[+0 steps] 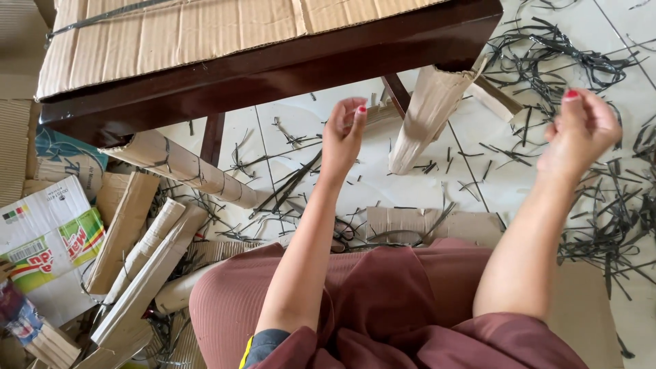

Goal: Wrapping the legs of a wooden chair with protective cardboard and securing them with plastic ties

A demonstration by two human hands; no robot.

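My left hand is raised in front of me, fingers loosely curled and slightly apart, holding nothing that I can see. My right hand is lifted at the right, fingers bunched, thumb up; whether it pinches a thin strip is unclear. Both hang below a dark wooden table whose top is wrapped in cardboard. One table leg wrapped in cardboard stands between my hands. Another wrapped leg slants at the left. I sit on the floor, maroon cloth over my knees.
Black plastic strap pieces litter the white tiled floor, thickest at the right. Folded cardboard strips lie piled at the left beside a printed carton. A flat cardboard piece lies before my knees.
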